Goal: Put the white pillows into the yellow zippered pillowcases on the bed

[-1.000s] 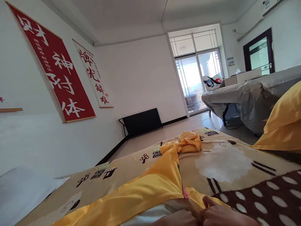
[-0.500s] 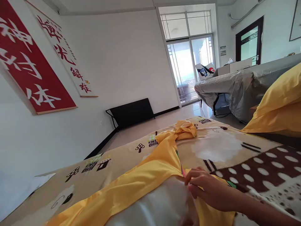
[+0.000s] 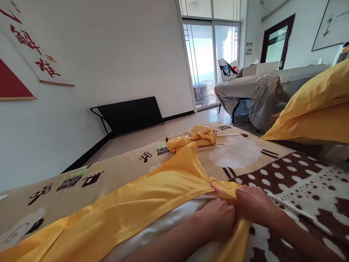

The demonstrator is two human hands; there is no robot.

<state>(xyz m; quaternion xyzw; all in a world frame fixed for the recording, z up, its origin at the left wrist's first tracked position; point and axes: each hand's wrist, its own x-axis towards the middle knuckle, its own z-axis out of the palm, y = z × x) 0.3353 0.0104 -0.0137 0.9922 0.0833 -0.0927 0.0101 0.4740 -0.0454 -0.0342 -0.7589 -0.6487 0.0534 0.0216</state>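
Note:
A shiny white pillow [image 3: 163, 222] lies partly inside a yellow pillowcase [image 3: 141, 196] along the front of the bed. My left hand [image 3: 218, 220] is closed at the case's opening, down against the white pillow; its fingertips are hidden, and it looks clenched on the pillow's right end. Right beside it, knuckles nearly touching, my right hand [image 3: 252, 203] is in a fist on the pillowcase edge at the right. Some pink trim shows on the cloth just above both hands. Yellow fabric hangs below them.
A crumpled yellow cloth [image 3: 201, 136] lies on the patterned blanket [image 3: 125, 167]. At the right rises a yellow-covered pillow [image 3: 321, 105]. Beyond the bed, a black folded panel [image 3: 131, 114] leans by the wall, and a plastic-covered table [image 3: 259, 87] holds boxes.
My left hand has come up from the bottom edge to meet the right hand. My right hand has gone from loosely bent fingers to a fist. The view has turned left-to-right and dipped.

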